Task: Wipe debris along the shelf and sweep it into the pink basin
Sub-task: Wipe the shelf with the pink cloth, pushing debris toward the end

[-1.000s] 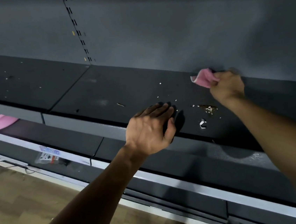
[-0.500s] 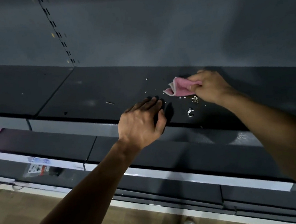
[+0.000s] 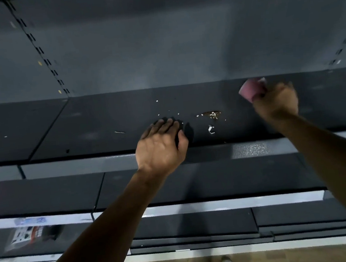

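While gripping the pink cloth [image 3: 251, 89], right hand [image 3: 276, 104] raised; left hand [image 3: 161, 146] flat, empty.

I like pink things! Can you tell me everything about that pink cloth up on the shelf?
The pink cloth looks soft and is bunched up, its shape blurred. The right hand grips it, fingers curled round its lower right part, so only the upper left part shows. It is at the back of the dark shelf, near the grey back wall, up and to the right of the crumbs. Whether it touches the shelf is unclear.
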Action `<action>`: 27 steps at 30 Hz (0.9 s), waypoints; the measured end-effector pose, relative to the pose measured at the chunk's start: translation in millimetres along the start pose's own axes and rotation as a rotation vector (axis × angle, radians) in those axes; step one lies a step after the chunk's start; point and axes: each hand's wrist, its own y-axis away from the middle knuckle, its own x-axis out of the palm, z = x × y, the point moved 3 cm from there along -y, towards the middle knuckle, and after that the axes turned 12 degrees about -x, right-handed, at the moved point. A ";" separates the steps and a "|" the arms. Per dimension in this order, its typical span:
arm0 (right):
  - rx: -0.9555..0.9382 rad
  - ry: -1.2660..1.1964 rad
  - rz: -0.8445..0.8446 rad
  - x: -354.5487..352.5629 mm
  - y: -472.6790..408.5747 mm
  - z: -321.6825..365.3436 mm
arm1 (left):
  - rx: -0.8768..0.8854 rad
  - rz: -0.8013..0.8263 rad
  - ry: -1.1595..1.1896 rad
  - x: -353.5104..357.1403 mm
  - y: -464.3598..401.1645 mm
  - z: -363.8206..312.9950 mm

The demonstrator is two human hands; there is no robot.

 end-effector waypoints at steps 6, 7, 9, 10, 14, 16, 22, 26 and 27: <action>-0.040 0.069 0.140 21.1 24.8 33.4 | 0.019 0.043 -0.022 1.9 -0.1 1.9; -0.030 0.067 0.148 19.9 25.8 37.7 | 0.020 0.041 -0.018 2.4 0.1 2.1; -0.024 0.053 0.162 20.1 28.0 47.0 | 0.020 0.033 -0.018 3.2 0.5 2.4; -0.022 0.047 0.160 20.2 29.2 51.8 | 0.022 0.030 -0.021 3.6 0.5 2.4; -0.056 0.004 0.168 16.4 34.2 73.5 | 0.033 0.020 -0.021 4.3 0.3 2.2; -0.083 -0.020 0.176 14.2 36.2 85.4 | 0.039 0.012 -0.019 4.7 -0.1 1.9; -0.142 -0.201 0.244 31.7 40.8 134.0 | 0.035 -0.010 -0.017 2.9 0.1 0.6; -0.176 -0.304 0.290 36.3 36.7 143.3 | 0.036 -0.019 -0.008 4.1 0.4 1.7; -0.156 -0.329 0.298 35.8 36.5 140.5 | 0.037 -0.029 -0.004 4.0 0.1 2.2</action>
